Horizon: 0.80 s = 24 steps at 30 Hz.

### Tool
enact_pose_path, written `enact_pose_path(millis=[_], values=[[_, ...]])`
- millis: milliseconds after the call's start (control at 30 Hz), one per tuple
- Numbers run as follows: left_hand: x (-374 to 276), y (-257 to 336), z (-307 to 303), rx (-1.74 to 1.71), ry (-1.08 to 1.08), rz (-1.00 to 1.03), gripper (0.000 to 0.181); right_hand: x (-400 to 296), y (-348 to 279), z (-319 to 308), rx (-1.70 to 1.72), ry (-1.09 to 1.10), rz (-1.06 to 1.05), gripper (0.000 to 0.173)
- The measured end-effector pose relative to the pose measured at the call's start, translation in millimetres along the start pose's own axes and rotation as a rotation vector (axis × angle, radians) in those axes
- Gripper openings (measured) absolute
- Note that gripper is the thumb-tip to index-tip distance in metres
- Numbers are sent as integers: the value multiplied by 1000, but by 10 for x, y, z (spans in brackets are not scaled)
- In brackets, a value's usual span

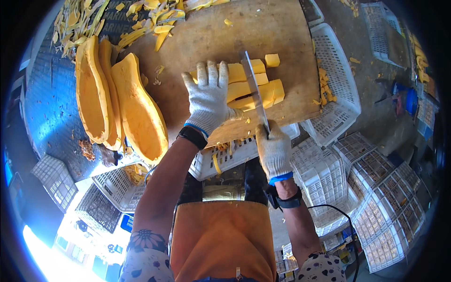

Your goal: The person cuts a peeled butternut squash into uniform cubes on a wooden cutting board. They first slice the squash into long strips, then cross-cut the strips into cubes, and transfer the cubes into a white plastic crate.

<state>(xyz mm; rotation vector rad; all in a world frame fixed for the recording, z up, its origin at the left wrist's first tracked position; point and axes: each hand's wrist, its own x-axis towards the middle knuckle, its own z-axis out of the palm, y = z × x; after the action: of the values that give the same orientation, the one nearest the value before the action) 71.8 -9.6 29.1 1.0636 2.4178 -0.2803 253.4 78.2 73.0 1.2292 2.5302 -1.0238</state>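
Long strips of orange squash flesh lie side by side on a worn wooden cutting board. My left hand, in a white knit glove, presses flat on them with its fingers spread. The handle of a long knife is in my gloved right hand. Its blade stands across the strips near their right ends; how deep it sits I cannot tell. A cut cube of squash rests just beyond the strips. Hollowed squash halves lean together left of the board.
Peelings and a peeler lie at the board's far left. A white plastic basket with small squash pieces stands against the right edge. Another white crate sits below the near edge. Stacked crates stand at the right.
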Motion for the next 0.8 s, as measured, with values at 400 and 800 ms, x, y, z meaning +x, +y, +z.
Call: enact_pose_path(millis=[400,800], values=[[-20,-88,242,-107,46,90,128,167,-110,182,-179,-130,-13,22],[-52,-64,354,-87,77,94,131,467,345,713,-150,-74,44,32]])
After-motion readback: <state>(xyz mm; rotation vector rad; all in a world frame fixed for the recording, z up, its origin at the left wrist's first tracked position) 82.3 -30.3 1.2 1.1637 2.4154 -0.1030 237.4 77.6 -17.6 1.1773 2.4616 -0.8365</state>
